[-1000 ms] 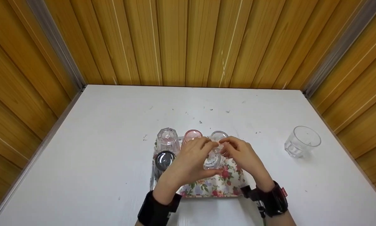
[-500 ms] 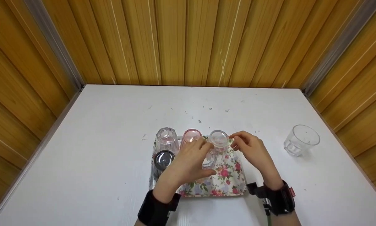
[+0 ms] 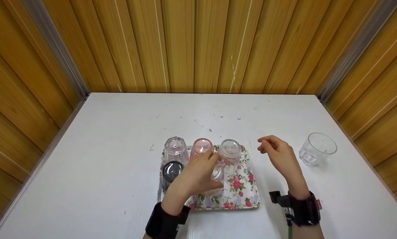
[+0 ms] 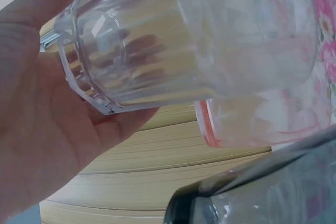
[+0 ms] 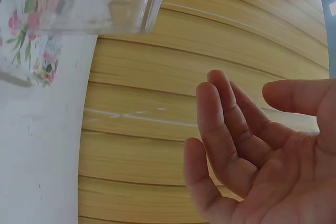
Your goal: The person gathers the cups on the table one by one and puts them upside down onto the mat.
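My left hand (image 3: 198,174) grips a clear, ribbed glass (image 4: 241,51) that stands upside down near the middle of a floral tray (image 3: 238,200). In the left wrist view the fingers and thumb wrap round its base end. Behind it on the tray are a pink-tinted glass (image 3: 203,145) and a plain clear glass (image 3: 230,149), both bottom up. A faceted clear glass (image 3: 175,146) and a dark grey glass (image 3: 172,171) occupy the tray's left side. My right hand (image 3: 279,156) hovers right of the tray, fingers loosely bent, holding nothing.
An upright clear tumbler (image 3: 317,149) stands on the white table (image 3: 85,166) at the far right. Wood-patterned walls (image 3: 198,46) close off the back and both sides. A black camera strap (image 3: 304,209) circles the right wrist.
My right hand has drawn away to the right, from close beside the left hand to beyond the tray. My left hand, with the ribbed glass, has shifted slightly left.
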### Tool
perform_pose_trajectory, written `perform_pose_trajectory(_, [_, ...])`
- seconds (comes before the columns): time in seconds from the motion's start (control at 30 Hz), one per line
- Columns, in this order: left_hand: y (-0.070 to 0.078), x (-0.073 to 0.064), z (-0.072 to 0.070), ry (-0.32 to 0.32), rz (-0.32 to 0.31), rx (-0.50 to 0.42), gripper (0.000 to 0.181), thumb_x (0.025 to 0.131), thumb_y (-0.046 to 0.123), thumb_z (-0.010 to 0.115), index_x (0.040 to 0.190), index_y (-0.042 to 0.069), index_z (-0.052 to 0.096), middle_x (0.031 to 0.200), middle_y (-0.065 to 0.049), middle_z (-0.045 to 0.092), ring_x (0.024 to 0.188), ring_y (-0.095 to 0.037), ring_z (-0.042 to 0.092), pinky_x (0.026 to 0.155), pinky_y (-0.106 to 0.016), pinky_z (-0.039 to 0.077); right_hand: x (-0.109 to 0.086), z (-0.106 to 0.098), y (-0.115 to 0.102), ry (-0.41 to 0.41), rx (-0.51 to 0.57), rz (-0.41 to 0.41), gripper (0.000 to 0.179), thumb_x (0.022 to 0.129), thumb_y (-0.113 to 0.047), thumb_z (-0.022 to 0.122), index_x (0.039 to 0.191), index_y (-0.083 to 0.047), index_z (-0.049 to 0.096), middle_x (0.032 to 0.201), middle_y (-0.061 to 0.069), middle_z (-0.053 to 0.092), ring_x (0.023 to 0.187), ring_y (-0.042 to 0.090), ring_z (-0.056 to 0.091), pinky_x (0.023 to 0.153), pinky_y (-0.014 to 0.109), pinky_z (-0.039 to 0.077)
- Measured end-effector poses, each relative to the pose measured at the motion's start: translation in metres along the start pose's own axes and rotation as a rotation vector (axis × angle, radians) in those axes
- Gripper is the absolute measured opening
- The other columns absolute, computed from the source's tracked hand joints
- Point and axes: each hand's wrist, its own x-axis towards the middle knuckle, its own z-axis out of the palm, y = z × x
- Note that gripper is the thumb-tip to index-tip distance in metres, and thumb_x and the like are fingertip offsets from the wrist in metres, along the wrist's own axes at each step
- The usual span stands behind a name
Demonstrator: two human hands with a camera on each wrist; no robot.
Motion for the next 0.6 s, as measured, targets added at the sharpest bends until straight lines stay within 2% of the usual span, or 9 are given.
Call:
perform_pose_trajectory(0.17, [0.0, -0.001, 0.0, -0.03, -0.028, -0.014, 0.064, 0.065, 0.04, 0.078, 0.114, 0.009, 0.051, 0.103, -0.003, 0.054, 0.091, -0.019, 0.055, 0.082, -0.031, 0.049, 0.002, -0.009, 0.007, 0.05, 0.008, 0.022, 0.028, 0.096, -0.023, 0.044, 0.108, -0.005, 0.062, 0.089, 0.011, 0.067, 0.083, 0.019, 0.063, 0.076, 0.032, 0.046])
perform_pose_trajectory(0.4, [-0.002, -0.001, 0.002, -0.055, -0.029, -0.017, 0.065, 0.066, 0.038, 0.078, 0.115, 0.007, 0.05, 0.102, -0.004, 0.054, 0.09, -0.018, 0.055, 0.081, -0.03, 0.049, 0.003, -0.015, 0.014, 0.105, -0.015, 0.028, 0.032, 0.095, -0.027, 0.045, 0.11, -0.004, 0.061, 0.098, 0.014, 0.065, 0.09, 0.024, 0.06, 0.075, 0.03, 0.044])
perform_pose_trajectory(0.6, [-0.003, -0.001, 0.002, -0.058, -0.024, 0.005, 0.064, 0.066, 0.037, 0.078, 0.113, 0.007, 0.049, 0.099, -0.003, 0.052, 0.083, -0.016, 0.052, 0.076, -0.028, 0.049, 0.004, -0.023, 0.02, 0.188, -0.039, 0.068, 0.035, 0.094, -0.027, 0.045, 0.116, -0.002, 0.057, 0.111, 0.018, 0.059, 0.104, 0.029, 0.053, 0.089, 0.044, 0.039])
